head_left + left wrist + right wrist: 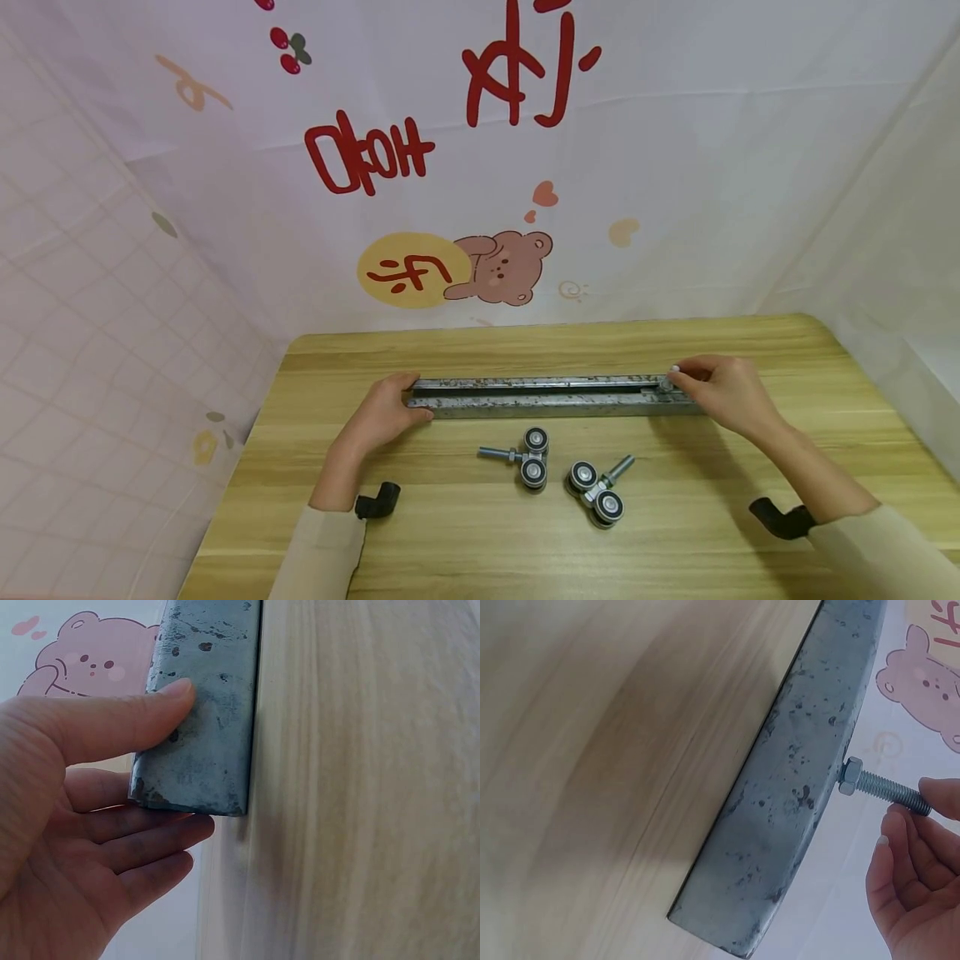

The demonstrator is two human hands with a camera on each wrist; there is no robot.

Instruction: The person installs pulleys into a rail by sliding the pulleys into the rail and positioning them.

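Metal rail (540, 408), laid near the back edge of the table (675, 542): stiff, probably heavy, best taken by its ends. One end's gripped by the left hand (384, 408), and a bolt (885, 789) is pinched by the right hand (723, 393)!

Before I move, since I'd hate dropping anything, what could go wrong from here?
The right hand pinches just the tip of the bolt, so it might slip and let it tilt. The left hand holds the end of the rail, whose worn-looking edge could nick a finger. If the rail shifts, it may knock the two rollers nearby.
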